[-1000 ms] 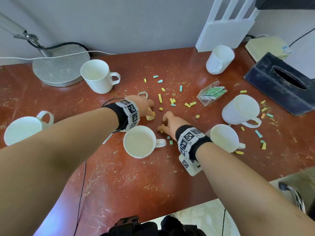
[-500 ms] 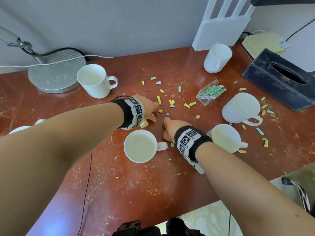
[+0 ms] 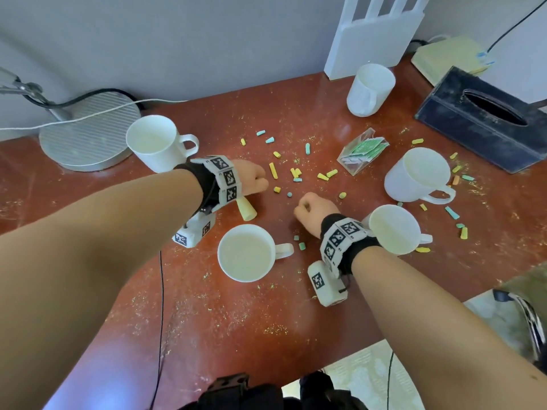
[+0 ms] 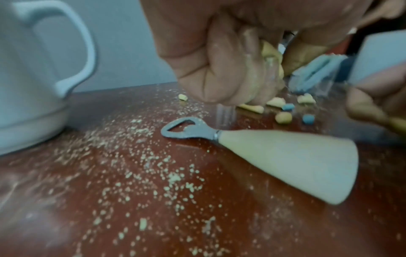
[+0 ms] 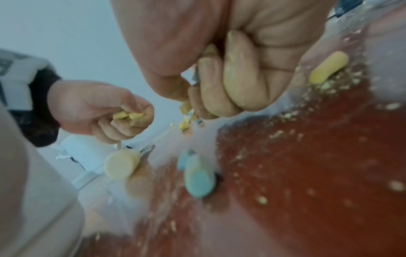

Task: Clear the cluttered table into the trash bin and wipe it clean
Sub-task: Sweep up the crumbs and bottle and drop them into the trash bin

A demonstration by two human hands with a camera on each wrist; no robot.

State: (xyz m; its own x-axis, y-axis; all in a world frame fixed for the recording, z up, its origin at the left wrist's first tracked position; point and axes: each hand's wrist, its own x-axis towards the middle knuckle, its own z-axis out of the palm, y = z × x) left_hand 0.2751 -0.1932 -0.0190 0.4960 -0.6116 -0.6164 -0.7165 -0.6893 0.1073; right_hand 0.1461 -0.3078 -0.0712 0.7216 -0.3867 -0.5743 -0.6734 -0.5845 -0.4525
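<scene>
Yellow and blue chalk-like bits [image 3: 296, 173] and fine crumbs litter the red-brown table [image 3: 236, 315]. My left hand [image 3: 251, 180] is curled into a fist just above the table, holding several yellow bits [image 5: 128, 115] inside it. A bottle opener with a cream handle [image 4: 274, 156] lies under that hand. My right hand [image 3: 313, 208] is also a fist gripping collected bits [image 5: 186, 107], close to the left hand. A blue bit [image 5: 198, 175] lies below the right hand. No trash bin shows.
Several white mugs stand around the hands: one in front [image 3: 247, 253], one by the right wrist [image 3: 395, 229], others behind. A clear sachet holder [image 3: 362, 155], a dark tissue box [image 3: 485, 119], a lamp base [image 3: 88, 134] and a white rack [image 3: 373, 34] stand further back.
Both hands have closed into fists over gathered bits and lifted slightly. The left hand shifted right, uncovering the opener's handle; the right hand moved a little forward.
</scene>
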